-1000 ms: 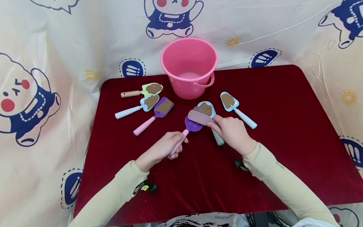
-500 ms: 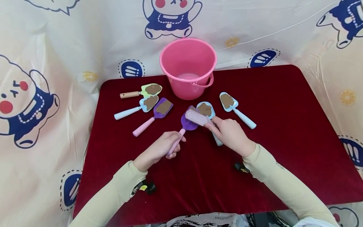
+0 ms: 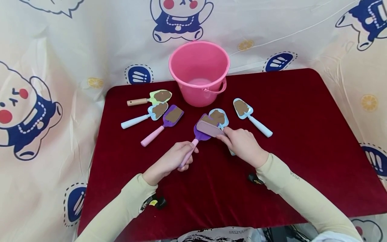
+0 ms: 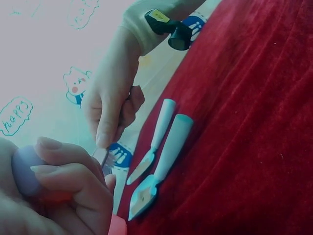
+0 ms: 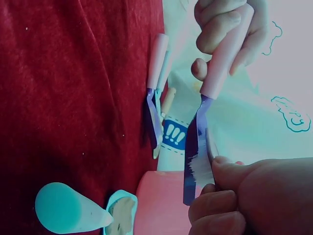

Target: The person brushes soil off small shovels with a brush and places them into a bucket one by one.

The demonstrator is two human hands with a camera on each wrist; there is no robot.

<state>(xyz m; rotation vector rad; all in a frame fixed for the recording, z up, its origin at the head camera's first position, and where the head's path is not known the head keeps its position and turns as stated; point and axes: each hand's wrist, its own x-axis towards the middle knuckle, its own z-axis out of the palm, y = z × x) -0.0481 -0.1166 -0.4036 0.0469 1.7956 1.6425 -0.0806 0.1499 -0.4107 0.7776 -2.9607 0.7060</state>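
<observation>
My left hand grips the pink handle of a purple toy shovel, held raised with its blade pointing away. Brown material shows on the far part of the blade. My right hand pinches a flat pale-mauve brush across that blade. In the right wrist view the brush's white bristles touch the purple blade from the side. Fingers of the left hand wrap the handle in the left wrist view. A light-blue trowel with brown material lies just behind, partly hidden by the right hand.
A pink bucket stands at the back of the dark red cloth. To the left lie a green trowel, a light-blue trowel and a purple shovel, each bearing brown material. Another light-blue trowel lies right.
The brush has shifted on the blade, tilting to show its bristle side half a second ago and then turning back. The held shovel has moved slightly left. The other tools stay put.
</observation>
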